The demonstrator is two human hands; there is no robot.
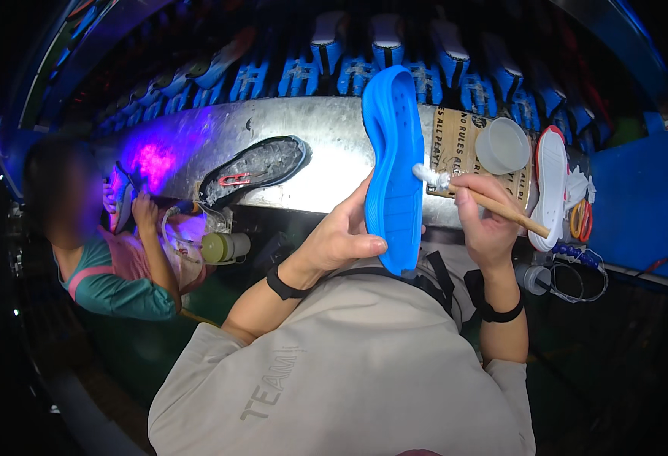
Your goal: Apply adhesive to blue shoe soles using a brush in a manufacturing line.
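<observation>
1. Head view: my left fingers (pixel 366 245) grip the blue sole (pixel 395 175) by its side near the lower end, holding it raised in front of me.
2. I judge it light, rubbery and slightly flexible, hardly fragile, perhaps slick if wet; its side edges look the safest hold.
3. My right fingers (pixel 472 182) close round a wooden-handled brush (pixel 509 210), its white tip at the sole's right edge.
4. Beyond, a dark shoe part (pixel 269 161) lies on the worktop (pixel 326 125).

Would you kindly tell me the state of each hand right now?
Left hand: closed, holding the blue shoe sole.
Right hand: closed, holding the wooden-handled brush.
</observation>
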